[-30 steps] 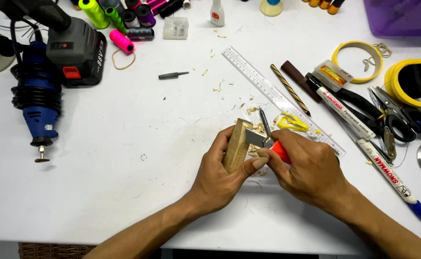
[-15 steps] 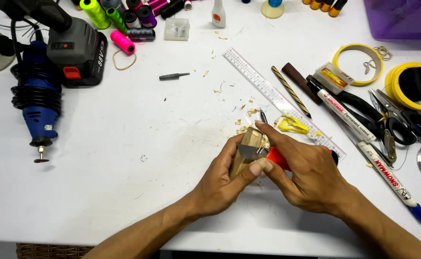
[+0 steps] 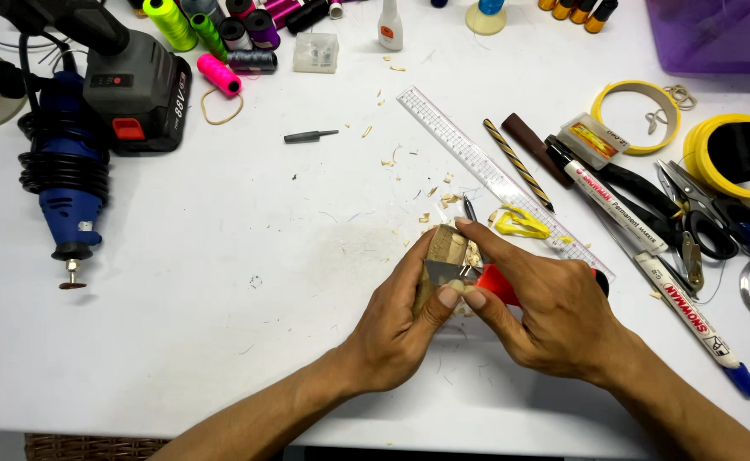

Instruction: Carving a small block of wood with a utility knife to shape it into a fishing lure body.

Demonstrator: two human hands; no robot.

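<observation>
My left hand grips a small pale wooden block near the table's front middle, thumb pressed against the blade side. My right hand holds a red-handled knife whose metal blade lies against the block's face. Wood shavings are scattered on the white table just beyond the block. A thin dark pointed tool lies right behind the block.
A clear ruler, a striped drill bit, markers, scissors and yellow tape rolls lie to the right. At the left sit a blue rotary tool and a black battery pack. Thread spools line the back.
The blade has shifted down across the block's face while my right forefinger stretched over the block's top. Both hands stayed in roughly the same spot.
</observation>
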